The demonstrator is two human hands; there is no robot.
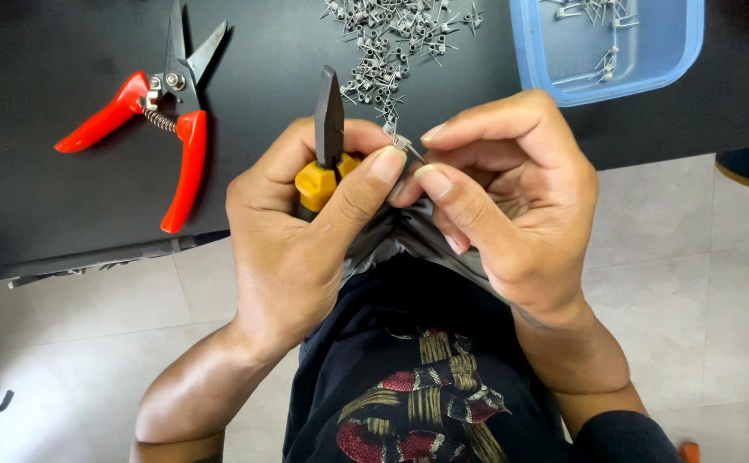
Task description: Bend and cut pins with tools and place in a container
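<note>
My left hand [293,231] grips yellow-handled pliers [329,137] whose dark jaws point up toward the table. Its thumb meets the fingertips of my right hand [503,197], and together they pinch a small wire coil [404,144] with short straight legs. Both hands hover at the near edge of the black table [48,197]. Just beyond them lies a loose heap of several similar metal coils [391,43].
Red-handled snips [164,120] lie open on the table at the left. A blue plastic tray [601,51] holding a few coils stands at the back right. Grey floor tiles [691,257] show below the table edge, along with my dark printed shirt.
</note>
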